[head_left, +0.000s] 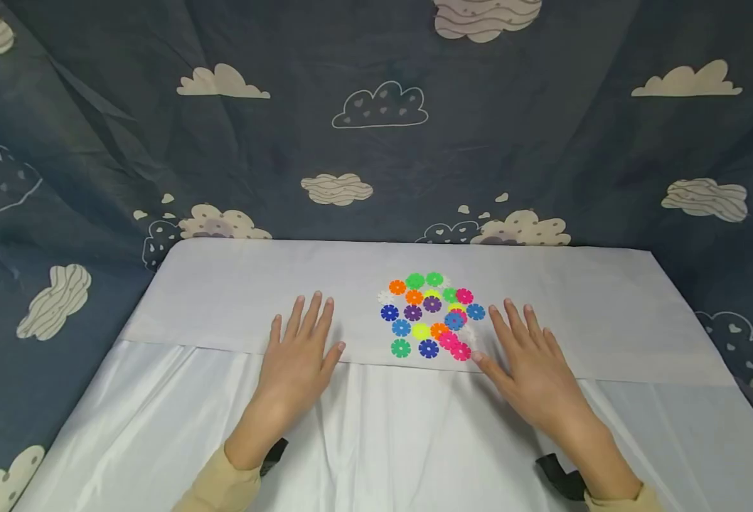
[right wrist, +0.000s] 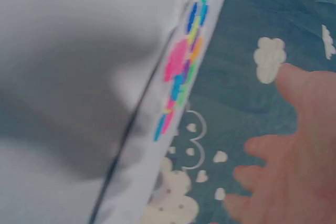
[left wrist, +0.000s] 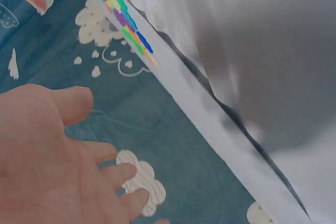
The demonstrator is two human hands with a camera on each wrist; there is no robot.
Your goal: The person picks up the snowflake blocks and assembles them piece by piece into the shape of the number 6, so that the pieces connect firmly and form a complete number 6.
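Backdrop of dark blue fabric with pale printed clouds (head_left: 350,43) rose behind a white cloth-covered table (head_left: 222,299). Arms in light tan sleeves (head_left: 222,487) reached over it, with a black band (head_left: 558,478) near each wrist. The person's right hand (head_left: 532,370) was palm down, fingers extended, thumb spread wide, gripping nothing. The left hand (head_left: 298,366) had its fingers likewise extended and its grip wide and unfilled. Between the hands, nearer the right, a loose cluster of small, flat, notched round discs (head_left: 412,313) lay on the table, some overlapping: orange, green, yellow, purple, blue, pink and whitish. A light blue disc (head_left: 476,311) lay at the cluster's right edge, near the right fingertips. One bright pink disc (head_left: 461,351) sat just beside the right thumb; whether they touched could not be told.
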